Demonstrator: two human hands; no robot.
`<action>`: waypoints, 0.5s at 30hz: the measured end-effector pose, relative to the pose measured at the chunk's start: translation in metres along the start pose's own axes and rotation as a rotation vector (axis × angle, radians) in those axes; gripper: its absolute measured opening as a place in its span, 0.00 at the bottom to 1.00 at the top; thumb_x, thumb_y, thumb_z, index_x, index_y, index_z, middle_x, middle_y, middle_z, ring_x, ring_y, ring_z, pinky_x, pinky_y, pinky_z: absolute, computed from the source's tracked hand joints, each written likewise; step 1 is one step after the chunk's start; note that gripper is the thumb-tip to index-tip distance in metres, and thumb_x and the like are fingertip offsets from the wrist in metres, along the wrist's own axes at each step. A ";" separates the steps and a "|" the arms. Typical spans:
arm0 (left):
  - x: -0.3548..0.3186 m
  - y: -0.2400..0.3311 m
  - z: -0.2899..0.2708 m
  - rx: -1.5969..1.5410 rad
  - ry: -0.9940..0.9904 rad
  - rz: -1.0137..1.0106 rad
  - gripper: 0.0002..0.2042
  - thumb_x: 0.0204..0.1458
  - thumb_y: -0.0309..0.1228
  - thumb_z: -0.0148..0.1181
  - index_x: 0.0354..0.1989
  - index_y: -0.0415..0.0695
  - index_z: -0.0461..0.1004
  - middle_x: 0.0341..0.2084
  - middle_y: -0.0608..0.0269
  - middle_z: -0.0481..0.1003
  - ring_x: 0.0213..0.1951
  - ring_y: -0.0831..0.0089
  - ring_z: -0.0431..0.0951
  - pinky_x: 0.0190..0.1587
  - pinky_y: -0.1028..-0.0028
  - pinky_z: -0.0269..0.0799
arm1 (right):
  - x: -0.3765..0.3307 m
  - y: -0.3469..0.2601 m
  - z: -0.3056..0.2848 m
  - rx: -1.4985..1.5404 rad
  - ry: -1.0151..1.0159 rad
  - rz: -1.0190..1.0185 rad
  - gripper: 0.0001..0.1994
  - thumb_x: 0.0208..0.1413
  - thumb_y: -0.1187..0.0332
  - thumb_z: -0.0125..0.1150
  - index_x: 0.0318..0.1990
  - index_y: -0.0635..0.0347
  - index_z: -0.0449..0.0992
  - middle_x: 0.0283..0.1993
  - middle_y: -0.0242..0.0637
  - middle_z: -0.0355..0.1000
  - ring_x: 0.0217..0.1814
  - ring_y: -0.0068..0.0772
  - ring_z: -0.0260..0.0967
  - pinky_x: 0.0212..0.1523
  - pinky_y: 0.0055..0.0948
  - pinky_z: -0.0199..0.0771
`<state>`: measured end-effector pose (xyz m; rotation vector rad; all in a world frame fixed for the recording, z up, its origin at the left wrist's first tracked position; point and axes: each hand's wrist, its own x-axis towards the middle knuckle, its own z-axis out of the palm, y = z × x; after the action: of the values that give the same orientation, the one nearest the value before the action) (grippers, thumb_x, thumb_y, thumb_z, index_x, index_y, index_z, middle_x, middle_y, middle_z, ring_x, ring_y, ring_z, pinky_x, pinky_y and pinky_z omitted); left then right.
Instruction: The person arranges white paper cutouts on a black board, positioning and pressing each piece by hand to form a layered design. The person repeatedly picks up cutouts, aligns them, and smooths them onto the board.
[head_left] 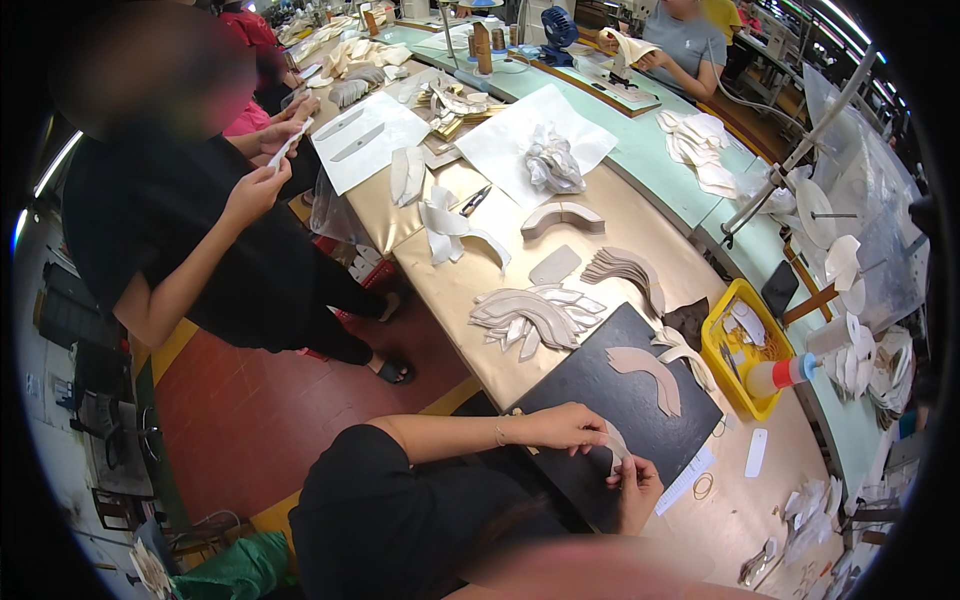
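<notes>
My left hand [572,428] pinches one end of a small curved pale piece [616,440], which looks like fabric or leather. The lower end of that piece is between the fingers of my right hand [637,488]. Both hands are just above a black board [560,400] on the table. A curved beige piece [648,374] lies flat on this board, beyond my hands. Near the board's far left edge is a loose heap of similar curved strips [535,315]; a fanned stack of curved strips [625,272] lies behind it.
A yellow basket [712,345] with scraps stands right of the board, a red-capped bottle [780,375] at its rim. White sheets [372,140] and a pen-like tool [476,200] lie farther back. Another person [190,240] stands at left, holding a pale piece; someone [690,50] sits sewing at back.
</notes>
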<state>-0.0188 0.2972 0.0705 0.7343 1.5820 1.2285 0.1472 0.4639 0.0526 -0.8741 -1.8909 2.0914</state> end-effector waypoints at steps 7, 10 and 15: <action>-0.002 0.000 -0.002 0.016 -0.013 0.055 0.12 0.63 0.35 0.57 0.41 0.37 0.78 0.22 0.64 0.76 0.21 0.79 0.73 0.27 0.76 0.70 | 0.000 -0.008 0.002 -0.051 -0.063 0.024 0.11 0.64 0.68 0.63 0.45 0.70 0.78 0.33 0.38 0.78 0.28 0.22 0.76 0.31 0.19 0.76; 0.000 0.000 0.001 0.090 -0.037 0.091 0.12 0.63 0.35 0.57 0.40 0.37 0.78 0.21 0.64 0.76 0.21 0.78 0.73 0.26 0.76 0.70 | -0.001 -0.008 0.003 -0.047 -0.070 0.038 0.11 0.64 0.68 0.63 0.44 0.70 0.78 0.32 0.37 0.79 0.28 0.22 0.76 0.32 0.19 0.76; 0.001 0.001 0.001 0.147 -0.038 0.078 0.12 0.62 0.36 0.58 0.39 0.38 0.79 0.20 0.65 0.76 0.20 0.78 0.74 0.25 0.75 0.69 | -0.002 -0.005 0.005 -0.031 -0.055 0.033 0.10 0.64 0.68 0.63 0.41 0.70 0.79 0.30 0.37 0.78 0.28 0.23 0.76 0.31 0.19 0.76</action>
<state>-0.0182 0.2985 0.0714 0.9158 1.6380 1.1563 0.1445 0.4594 0.0583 -0.8687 -1.9539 2.1324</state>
